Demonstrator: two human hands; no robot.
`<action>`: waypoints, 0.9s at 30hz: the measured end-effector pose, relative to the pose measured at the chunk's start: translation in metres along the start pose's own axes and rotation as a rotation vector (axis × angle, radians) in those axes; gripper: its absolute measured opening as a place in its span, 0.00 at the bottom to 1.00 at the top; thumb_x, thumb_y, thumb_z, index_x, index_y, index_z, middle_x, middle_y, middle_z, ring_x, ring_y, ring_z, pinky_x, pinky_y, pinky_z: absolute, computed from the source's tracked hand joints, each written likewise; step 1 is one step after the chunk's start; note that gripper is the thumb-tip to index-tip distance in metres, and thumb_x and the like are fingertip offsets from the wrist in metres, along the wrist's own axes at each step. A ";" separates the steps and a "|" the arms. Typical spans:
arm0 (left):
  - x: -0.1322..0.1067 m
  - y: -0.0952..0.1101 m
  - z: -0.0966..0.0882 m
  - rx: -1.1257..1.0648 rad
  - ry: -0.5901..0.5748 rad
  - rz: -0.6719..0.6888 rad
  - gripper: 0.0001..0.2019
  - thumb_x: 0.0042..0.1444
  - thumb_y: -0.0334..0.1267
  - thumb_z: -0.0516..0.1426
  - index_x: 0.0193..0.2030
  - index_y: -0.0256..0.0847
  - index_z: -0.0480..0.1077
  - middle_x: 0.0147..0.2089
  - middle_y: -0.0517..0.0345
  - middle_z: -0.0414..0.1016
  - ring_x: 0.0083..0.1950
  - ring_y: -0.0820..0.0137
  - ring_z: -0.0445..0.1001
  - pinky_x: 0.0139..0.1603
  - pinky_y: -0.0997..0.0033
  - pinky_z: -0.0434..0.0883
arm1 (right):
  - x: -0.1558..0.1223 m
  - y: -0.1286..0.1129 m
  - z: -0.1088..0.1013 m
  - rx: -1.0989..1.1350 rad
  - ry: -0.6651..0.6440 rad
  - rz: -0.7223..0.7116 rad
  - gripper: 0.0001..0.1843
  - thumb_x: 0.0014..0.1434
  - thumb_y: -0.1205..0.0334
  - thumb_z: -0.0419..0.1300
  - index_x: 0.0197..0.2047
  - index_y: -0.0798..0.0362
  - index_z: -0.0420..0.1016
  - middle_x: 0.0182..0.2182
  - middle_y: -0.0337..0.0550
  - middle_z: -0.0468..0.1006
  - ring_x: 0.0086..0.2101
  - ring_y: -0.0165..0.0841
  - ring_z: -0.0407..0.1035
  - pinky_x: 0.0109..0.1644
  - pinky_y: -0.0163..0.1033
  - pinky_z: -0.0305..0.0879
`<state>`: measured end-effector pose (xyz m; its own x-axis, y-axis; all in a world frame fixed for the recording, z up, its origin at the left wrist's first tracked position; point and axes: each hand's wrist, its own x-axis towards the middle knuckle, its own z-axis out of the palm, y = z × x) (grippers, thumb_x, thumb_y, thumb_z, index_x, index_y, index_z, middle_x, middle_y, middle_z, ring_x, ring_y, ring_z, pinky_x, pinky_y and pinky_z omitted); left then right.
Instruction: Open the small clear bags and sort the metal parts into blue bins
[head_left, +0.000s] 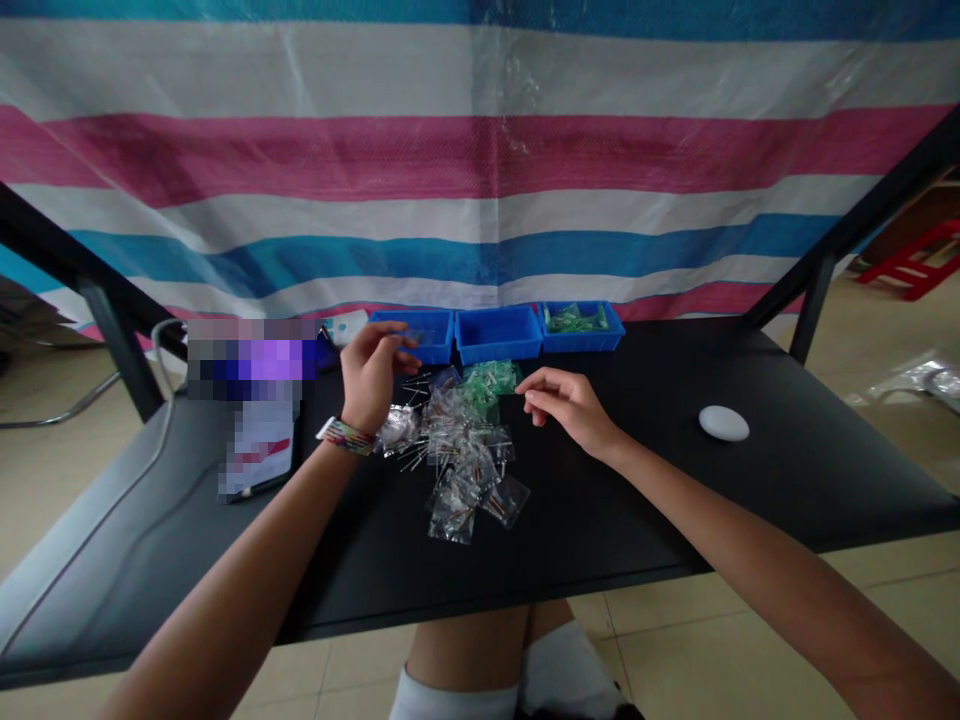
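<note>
My left hand (369,375), with a woven bracelet at the wrist, is over the near-left edge of the left blue bin (435,350). Its fingers are loosely bent and apart, and no held thing shows between them. Small clear bags (457,450) with thin metal pieces lie in a heap between my hands. Green packets (491,380) lie at the heap's far end. Beside them, my right hand (566,405) has its thumb and fingers drawn together; whatever they pinch, if anything, is too small to tell. Loose metal pins (415,385) lie near my left hand.
A middle blue bin (499,335) and a right blue bin (581,325) holding green packets stand along the back. On the right lies a white oval object (724,423). A phone-like item (262,440), partly blurred, and a cable (150,455) are on the left.
</note>
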<state>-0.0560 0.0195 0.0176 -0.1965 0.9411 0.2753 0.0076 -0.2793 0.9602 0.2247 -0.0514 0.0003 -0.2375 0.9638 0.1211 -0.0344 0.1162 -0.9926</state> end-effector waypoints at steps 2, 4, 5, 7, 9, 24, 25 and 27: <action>-0.006 0.004 0.003 0.132 -0.143 0.058 0.08 0.54 0.39 0.60 0.39 0.39 0.75 0.27 0.59 0.76 0.23 0.72 0.74 0.26 0.75 0.71 | -0.001 0.000 0.000 -0.030 -0.004 -0.001 0.10 0.58 0.56 0.67 0.39 0.54 0.81 0.28 0.39 0.79 0.24 0.29 0.71 0.29 0.36 0.68; -0.010 0.007 0.004 0.336 -0.354 0.120 0.07 0.55 0.40 0.60 0.35 0.40 0.77 0.26 0.59 0.75 0.24 0.72 0.72 0.25 0.75 0.68 | -0.002 0.000 0.001 -0.060 -0.013 -0.001 0.10 0.58 0.56 0.67 0.39 0.53 0.81 0.28 0.40 0.79 0.25 0.29 0.71 0.30 0.36 0.69; -0.011 0.009 0.004 0.442 -0.463 0.155 0.07 0.54 0.40 0.61 0.35 0.40 0.79 0.27 0.58 0.76 0.25 0.71 0.72 0.26 0.75 0.67 | -0.002 0.001 0.002 -0.074 -0.018 -0.001 0.10 0.59 0.56 0.67 0.39 0.53 0.81 0.28 0.39 0.79 0.25 0.29 0.71 0.30 0.36 0.69; -0.011 0.010 0.002 0.595 -0.644 0.208 0.08 0.52 0.39 0.63 0.37 0.42 0.83 0.29 0.58 0.77 0.27 0.70 0.72 0.28 0.74 0.66 | -0.003 0.001 0.003 -0.100 -0.029 -0.001 0.10 0.59 0.56 0.67 0.39 0.54 0.81 0.28 0.39 0.78 0.25 0.29 0.71 0.30 0.35 0.68; -0.008 0.007 -0.001 0.644 -0.755 0.212 0.11 0.50 0.38 0.63 0.41 0.44 0.84 0.29 0.60 0.76 0.27 0.70 0.72 0.28 0.74 0.66 | -0.004 0.001 0.004 -0.122 -0.038 0.000 0.09 0.60 0.56 0.66 0.39 0.54 0.81 0.28 0.39 0.78 0.25 0.29 0.71 0.30 0.35 0.68; -0.002 0.014 -0.002 0.061 -0.352 0.020 0.07 0.56 0.39 0.62 0.34 0.42 0.69 0.25 0.64 0.68 0.22 0.75 0.69 0.24 0.76 0.67 | -0.004 0.001 0.005 -0.141 -0.050 -0.009 0.08 0.60 0.57 0.65 0.38 0.54 0.81 0.29 0.40 0.78 0.25 0.30 0.71 0.31 0.36 0.68; 0.001 0.012 -0.003 0.011 -0.283 -0.018 0.08 0.56 0.40 0.62 0.35 0.42 0.68 0.24 0.65 0.67 0.21 0.75 0.68 0.22 0.77 0.66 | -0.004 0.001 0.005 -0.142 -0.049 -0.007 0.08 0.60 0.57 0.65 0.38 0.54 0.81 0.28 0.40 0.78 0.25 0.30 0.71 0.31 0.36 0.68; 0.007 0.005 -0.006 -0.053 -0.139 -0.070 0.09 0.54 0.40 0.62 0.36 0.43 0.66 0.24 0.67 0.65 0.19 0.77 0.66 0.20 0.79 0.63 | -0.004 0.001 0.004 -0.147 -0.049 -0.001 0.09 0.60 0.57 0.65 0.38 0.54 0.81 0.28 0.40 0.78 0.25 0.30 0.71 0.31 0.36 0.68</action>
<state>-0.0637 0.0239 0.0242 -0.0569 0.9749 0.2154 -0.0539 -0.2185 0.9744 0.2213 -0.0564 -0.0014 -0.2850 0.9512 0.1183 0.1073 0.1543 -0.9822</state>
